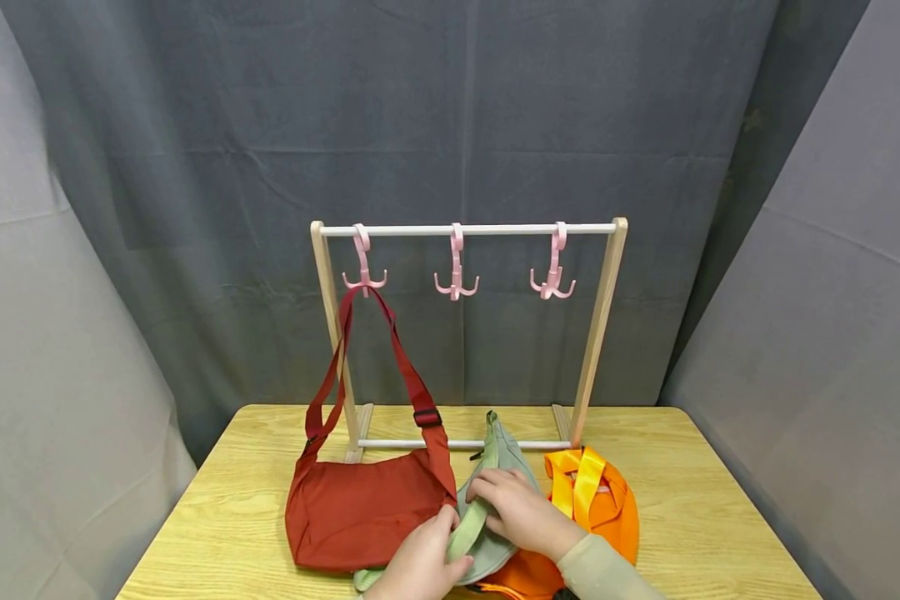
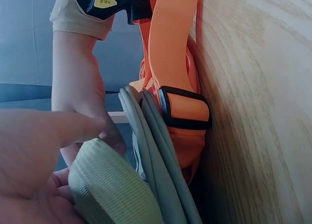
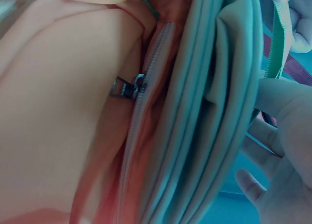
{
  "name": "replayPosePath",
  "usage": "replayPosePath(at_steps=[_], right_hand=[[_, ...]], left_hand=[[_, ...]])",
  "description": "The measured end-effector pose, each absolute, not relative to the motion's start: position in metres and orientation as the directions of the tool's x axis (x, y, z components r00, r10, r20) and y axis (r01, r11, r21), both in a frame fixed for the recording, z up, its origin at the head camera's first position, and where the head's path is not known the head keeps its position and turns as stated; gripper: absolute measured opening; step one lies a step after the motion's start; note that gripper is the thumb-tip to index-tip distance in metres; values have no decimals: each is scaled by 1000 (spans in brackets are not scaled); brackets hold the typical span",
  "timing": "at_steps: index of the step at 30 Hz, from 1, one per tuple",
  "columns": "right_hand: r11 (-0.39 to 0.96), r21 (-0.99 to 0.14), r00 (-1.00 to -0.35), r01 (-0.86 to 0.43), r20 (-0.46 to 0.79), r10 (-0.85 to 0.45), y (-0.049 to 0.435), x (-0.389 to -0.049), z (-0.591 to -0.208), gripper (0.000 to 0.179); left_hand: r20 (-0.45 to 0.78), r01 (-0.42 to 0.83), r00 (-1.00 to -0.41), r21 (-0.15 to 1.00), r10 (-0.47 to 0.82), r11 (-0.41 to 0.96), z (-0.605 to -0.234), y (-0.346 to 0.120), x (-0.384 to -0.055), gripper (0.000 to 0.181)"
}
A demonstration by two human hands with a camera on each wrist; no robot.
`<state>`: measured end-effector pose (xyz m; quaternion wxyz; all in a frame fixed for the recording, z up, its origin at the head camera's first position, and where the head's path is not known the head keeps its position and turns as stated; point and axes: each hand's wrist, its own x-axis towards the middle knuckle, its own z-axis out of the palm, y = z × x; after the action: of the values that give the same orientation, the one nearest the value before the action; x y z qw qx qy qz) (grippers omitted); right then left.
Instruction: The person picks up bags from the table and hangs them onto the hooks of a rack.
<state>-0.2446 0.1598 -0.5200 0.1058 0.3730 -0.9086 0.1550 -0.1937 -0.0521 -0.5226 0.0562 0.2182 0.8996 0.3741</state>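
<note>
A grey-green bag (image 1: 512,454) stands on the table between a red shoulder bag and an orange bag. My left hand (image 1: 423,562) holds its light green strap (image 1: 467,533) near the front; in the left wrist view the strap (image 2: 114,182) lies between thumb and fingers. My right hand (image 1: 521,512) reaches over the grey-green bag from the right and pinches the strap higher up. The right wrist view shows the bag's layered edges (image 3: 229,87) beside that hand (image 3: 287,136). The red shoulder bag (image 1: 367,512) touches the left side, its strap looped on the left pink hook (image 1: 363,258).
Behind the bags stands a wooden rack with a white top bar (image 1: 510,229). A middle pink hook (image 1: 456,262) and a right pink hook (image 1: 554,262) hang from it. The orange bag (image 1: 617,517) lies on the wooden table (image 1: 705,517), partly under my right forearm.
</note>
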Motion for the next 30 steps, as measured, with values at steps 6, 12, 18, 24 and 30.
replayPosePath(at_steps=[6,12,18,24,30], right_hand=[[685,-210,-711,-698,322,-625,160,-243,-514,28],[684,-212,-706,-698,363,-608,162,-242,-511,31],[676,-226,-700,-702,396,-595,164,-243,-507,33],[680,-219,-697,-700,416,-583,166,-242,-502,36],[669,-207,-676,-714,449,-583,168,-240,-496,37]], left_hand=[[91,370,-903,663,420,651,-522,-53,-193,41],[178,425,-897,598,404,679,-519,-53,-191,35],[321,504,-864,512,389,696,-516,-54,-188,35],[453,561,-814,451,363,694,-512,-54,-186,33],[556,600,-760,400,337,693,-510,-55,-185,33]])
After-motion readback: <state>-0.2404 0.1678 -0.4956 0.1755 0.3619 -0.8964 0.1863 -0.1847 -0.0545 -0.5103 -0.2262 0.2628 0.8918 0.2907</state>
